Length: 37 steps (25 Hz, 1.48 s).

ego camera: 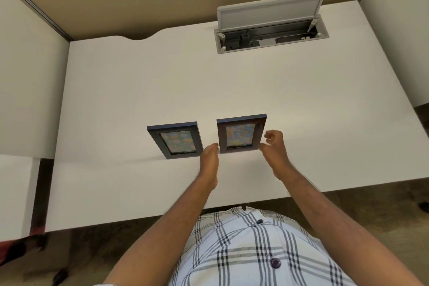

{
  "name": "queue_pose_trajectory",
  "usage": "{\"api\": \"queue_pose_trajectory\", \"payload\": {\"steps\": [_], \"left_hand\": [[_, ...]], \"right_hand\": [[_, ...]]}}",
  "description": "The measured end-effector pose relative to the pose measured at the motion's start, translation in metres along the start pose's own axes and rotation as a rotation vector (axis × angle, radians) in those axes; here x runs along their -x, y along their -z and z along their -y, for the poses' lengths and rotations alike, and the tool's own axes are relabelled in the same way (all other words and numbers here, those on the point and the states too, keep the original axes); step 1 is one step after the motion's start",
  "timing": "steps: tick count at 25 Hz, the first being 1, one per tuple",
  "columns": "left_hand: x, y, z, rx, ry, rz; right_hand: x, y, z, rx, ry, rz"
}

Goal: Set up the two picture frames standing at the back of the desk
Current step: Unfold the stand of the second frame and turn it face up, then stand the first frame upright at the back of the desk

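Both frames sit mid-table, well short of the back edge: the left hand (210, 154) touches the brown frame (241, 133) at its lower left corner, the right hand (274, 146) open-fingered beside it, grip not closed, apparently bracketing it; black frame (175, 139) untouched on the table (139, 81).

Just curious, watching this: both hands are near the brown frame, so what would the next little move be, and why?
Probably closing both hands on the brown frame to grip its sides. The left hand is at its lower left corner and the right hand is open beside its right edge, neither clearly gripping. Both it and the dark frame sit mid-desk, far short of the back edge of the desk.
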<state>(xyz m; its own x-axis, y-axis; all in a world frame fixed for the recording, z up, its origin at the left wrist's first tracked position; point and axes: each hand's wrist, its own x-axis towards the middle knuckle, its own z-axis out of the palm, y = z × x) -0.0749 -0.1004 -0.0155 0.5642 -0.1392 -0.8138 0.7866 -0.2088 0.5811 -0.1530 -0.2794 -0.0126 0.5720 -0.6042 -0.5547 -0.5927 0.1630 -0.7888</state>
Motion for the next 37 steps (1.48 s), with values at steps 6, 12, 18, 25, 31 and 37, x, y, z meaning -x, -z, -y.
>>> {"api": "queue_pose_trajectory", "payload": {"steps": [6,12,18,25,31,37], "left_hand": [[0.014,0.032,0.023,-0.060,-0.070,-0.085],[0.028,0.069,0.020,0.025,-0.161,-0.293],[0.032,0.102,0.006,0.128,-0.235,-0.437],[0.010,0.144,-0.041,0.174,-0.259,-0.335],[-0.013,0.177,-0.056,-0.112,-0.223,0.069],[-0.036,0.208,-0.080,-0.107,-0.253,0.177]], "right_hand": [[0.033,-0.016,-0.033,0.235,-0.176,0.106],[0.069,-0.051,-0.007,0.278,-0.025,0.504],[0.073,-0.091,0.034,0.217,0.049,0.615],[0.050,-0.138,0.048,0.164,0.005,0.564],[0.034,-0.175,0.048,0.064,-0.048,0.369],[0.019,-0.205,0.063,0.023,-0.077,0.364]]}}
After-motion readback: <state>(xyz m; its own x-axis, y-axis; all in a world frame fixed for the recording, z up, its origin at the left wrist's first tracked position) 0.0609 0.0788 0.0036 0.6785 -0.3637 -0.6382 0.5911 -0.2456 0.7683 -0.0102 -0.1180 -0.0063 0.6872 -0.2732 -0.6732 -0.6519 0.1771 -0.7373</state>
